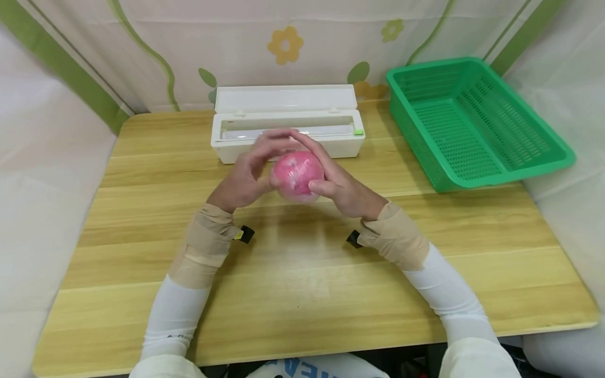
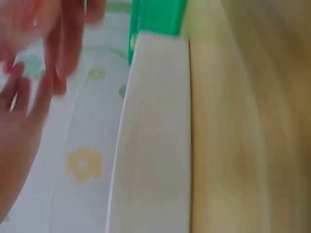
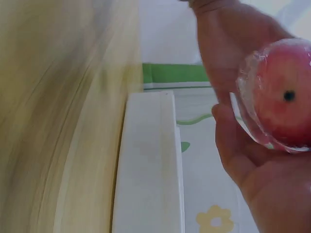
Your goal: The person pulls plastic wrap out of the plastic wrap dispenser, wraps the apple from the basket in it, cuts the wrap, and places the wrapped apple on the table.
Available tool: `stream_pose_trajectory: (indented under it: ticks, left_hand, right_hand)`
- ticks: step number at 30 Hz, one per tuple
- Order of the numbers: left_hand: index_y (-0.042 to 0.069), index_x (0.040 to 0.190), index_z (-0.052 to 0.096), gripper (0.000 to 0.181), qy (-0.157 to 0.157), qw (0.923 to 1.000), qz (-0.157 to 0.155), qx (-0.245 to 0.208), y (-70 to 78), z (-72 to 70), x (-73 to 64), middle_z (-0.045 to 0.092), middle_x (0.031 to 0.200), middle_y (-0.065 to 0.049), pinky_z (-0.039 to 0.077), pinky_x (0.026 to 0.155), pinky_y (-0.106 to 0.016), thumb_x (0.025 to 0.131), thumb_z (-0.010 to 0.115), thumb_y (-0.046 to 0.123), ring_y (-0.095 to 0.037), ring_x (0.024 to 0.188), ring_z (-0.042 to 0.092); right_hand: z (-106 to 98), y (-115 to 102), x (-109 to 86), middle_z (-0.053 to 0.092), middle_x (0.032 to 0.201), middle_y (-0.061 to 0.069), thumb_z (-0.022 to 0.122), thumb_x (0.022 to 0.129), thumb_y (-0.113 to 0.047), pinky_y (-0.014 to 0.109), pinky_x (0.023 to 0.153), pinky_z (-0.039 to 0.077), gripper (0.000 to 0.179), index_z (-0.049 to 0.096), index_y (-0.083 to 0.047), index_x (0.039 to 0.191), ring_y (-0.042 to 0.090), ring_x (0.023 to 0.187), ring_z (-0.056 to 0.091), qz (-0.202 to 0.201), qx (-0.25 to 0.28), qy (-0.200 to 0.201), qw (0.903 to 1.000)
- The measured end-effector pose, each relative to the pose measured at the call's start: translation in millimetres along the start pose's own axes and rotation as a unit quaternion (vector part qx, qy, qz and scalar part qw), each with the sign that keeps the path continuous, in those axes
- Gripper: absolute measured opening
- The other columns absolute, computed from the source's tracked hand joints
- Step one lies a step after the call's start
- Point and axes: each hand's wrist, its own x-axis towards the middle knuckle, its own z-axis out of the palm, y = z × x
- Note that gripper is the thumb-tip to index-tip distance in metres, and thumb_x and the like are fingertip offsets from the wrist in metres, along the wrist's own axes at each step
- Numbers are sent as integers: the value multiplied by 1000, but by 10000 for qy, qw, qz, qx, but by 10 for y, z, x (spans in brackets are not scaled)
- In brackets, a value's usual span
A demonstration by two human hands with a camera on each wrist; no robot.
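A round pink-red apple (image 1: 299,173) wrapped in clear cling film is held above the table between both hands. My right hand (image 1: 344,191) grips it from the right, thumb across its front and fingers reaching behind. From the left, my left hand (image 1: 248,176) curves about it, thumb at its side and fingers arched over toward the right fingertips. The right wrist view shows a dark spot on the wrapped apple (image 3: 289,104) and loose, shiny film at its edge. Behind the hands stands a white cling film box (image 1: 288,126), lid raised, with a film roll inside.
A green plastic basket (image 1: 477,126) stands at the back right of the wooden table (image 1: 302,315). A flower-patterned curtain (image 1: 326,47) hangs behind the table's far edge, with pale cloth at both sides.
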Motion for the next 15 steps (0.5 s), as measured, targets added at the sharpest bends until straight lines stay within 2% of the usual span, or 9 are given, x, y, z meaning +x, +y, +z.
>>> stream_pose_trajectory:
  ticks: [2, 4, 5, 7, 9, 11, 13, 15]
  left_hand:
    - [-7, 140, 56, 95, 746, 9961, 161, 446, -12, -61, 3, 51, 143, -5, 49, 105, -32, 86, 73, 70, -26, 134, 48]
    - [-3, 131, 59, 85, 1478, 9867, 137, 664, -19, -91, 11, 57, 128, -2, 50, 95, -29, 86, 73, 68, -22, 119, 54]
    - [-2, 125, 62, 76, 1730, 9825, 92, 689, -20, -93, 16, 60, 121, -2, 52, 91, -28, 88, 74, 64, -21, 111, 58]
    - [0, 117, 64, 55, 1955, 9787, -81, 614, -7, -76, 22, 64, 110, -2, 56, 85, -26, 97, 74, 49, -16, 98, 63]
    - [-2, 117, 67, 37, 1804, 9818, -368, 469, 22, -35, 27, 68, 110, -4, 60, 87, -26, 103, 71, 32, -16, 98, 67]
    - [-1, 127, 66, 33, 1369, 9873, -678, 430, 62, 18, 28, 69, 120, -7, 61, 95, -31, 100, 72, 16, -17, 108, 69]
    - [2, 140, 60, 50, 922, 9894, -933, 620, 101, 74, 29, 65, 135, -7, 58, 106, -33, 94, 78, 12, -18, 122, 65]
    - [7, 147, 54, 67, 561, 9888, -1063, 880, 120, 123, 36, 59, 144, -7, 55, 111, -36, 88, 85, 14, -20, 131, 62]
  right_hand:
    - [-4, -24, 2, 23, 170, 9, 51, 103, -29, 43, 111, 54, 78, 11, -21, 170, 31, 142, 48, 6, 247, -53, 9997]
    - [-5, -43, 7, 29, 166, 13, 54, 103, -12, 42, 111, 54, 78, 13, -17, 170, 31, 140, 51, -101, 147, 121, 9998]
    - [-6, -48, 13, 35, 163, 14, 58, 102, -7, 41, 110, 55, 80, 15, -16, 170, 30, 138, 53, -174, 3, 312, 9994]
    - [-1, -54, 25, 46, 155, 15, 71, 96, -2, 39, 106, 56, 90, 20, -16, 168, 27, 131, 58, -221, -394, 812, 9957]
    - [6, -49, 37, 53, 144, 14, 84, 88, -6, 39, 101, 58, 100, 23, -18, 167, 24, 122, 61, -129, -875, 1355, 9868]
    - [16, -37, 44, 52, 140, 13, 92, 81, -12, 39, 100, 57, 108, 27, -19, 166, 22, 120, 60, 69, -1256, 1747, 9765]
    - [24, -21, 48, 46, 139, 13, 97, 77, -18, 39, 103, 56, 109, 32, -18, 164, 21, 122, 57, 235, -1566, 1915, 9686]
    - [19, 2, 52, 39, 144, 13, 98, 75, -23, 38, 109, 53, 105, 37, -15, 161, 20, 129, 53, 283, -1879, 1871, 9638]
